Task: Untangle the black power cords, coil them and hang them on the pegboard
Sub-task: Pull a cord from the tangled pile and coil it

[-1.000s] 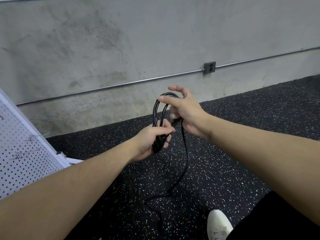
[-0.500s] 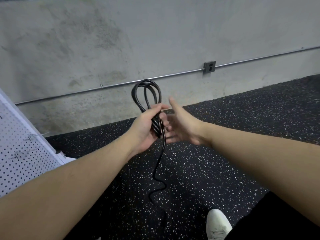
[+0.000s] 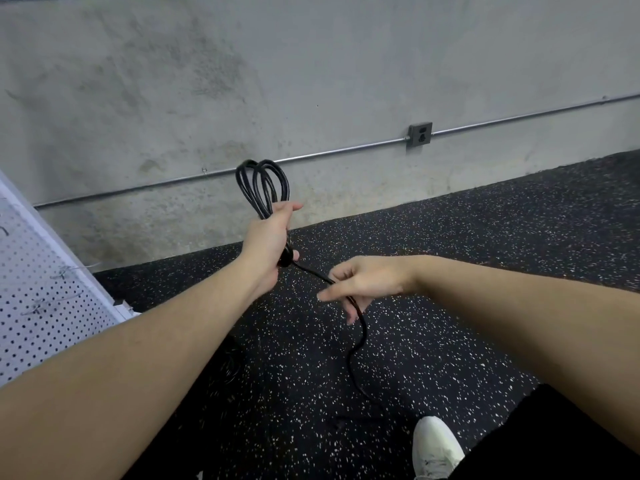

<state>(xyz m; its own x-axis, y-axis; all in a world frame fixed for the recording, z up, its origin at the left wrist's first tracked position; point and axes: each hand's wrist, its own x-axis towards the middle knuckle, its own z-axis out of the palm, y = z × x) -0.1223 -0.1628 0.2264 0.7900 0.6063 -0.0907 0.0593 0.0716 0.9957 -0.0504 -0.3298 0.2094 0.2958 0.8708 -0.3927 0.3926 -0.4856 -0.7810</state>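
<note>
Glossy black cord (image 3: 263,183), narrow loops, over speckled rubber floor (image 3: 485,237). My left hand (image 3: 268,244) grips the loops; right hand (image 3: 363,282), fingers loosely curled, pinches the trailing strand.

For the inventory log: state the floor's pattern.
Black floor with white speckles; head view.

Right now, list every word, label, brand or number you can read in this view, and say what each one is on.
None: no readable text shows anywhere in the head view.
Wall outlet box: no legible marking.
Black power cord: no print visible on its sheath.
White pegboard: only holes and wire hooks, no labels.
White shoe: no brand mark can be made out.
</note>
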